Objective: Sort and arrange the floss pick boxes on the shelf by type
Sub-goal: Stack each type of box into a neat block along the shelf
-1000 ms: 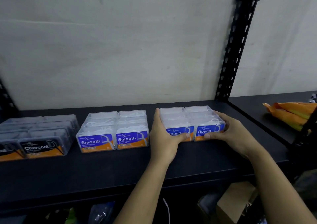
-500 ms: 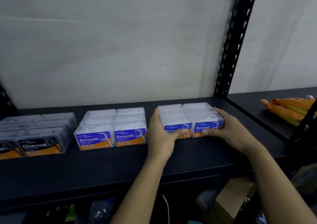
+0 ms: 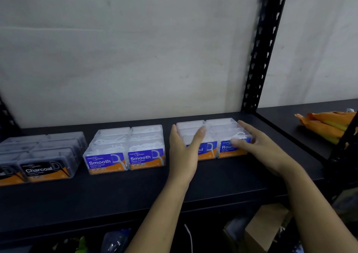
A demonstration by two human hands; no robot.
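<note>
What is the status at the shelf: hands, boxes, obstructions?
Left hand and right hand open, flanking the clear blue-and-orange Round floss boxes. Round, Smooth and Charcoal groups separate on the black metal shelf. Nothing in the way.

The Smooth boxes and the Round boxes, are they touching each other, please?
Apart: the head view shows bare black shelf between the Smooth boxes and the Round boxes.

This looks like a stockroom or the back storage of a shop. A black metal shelf (image 3: 135, 192) on a slotted steel upright (image 3: 259, 59) stands against a bare pale wall (image 3: 135, 49). On the shelf, retail floss pick boxes (image 3: 126, 150) sit in labelled groups. Below the shelf, a cardboard box (image 3: 265, 225) and loose bags are stowed.
</note>
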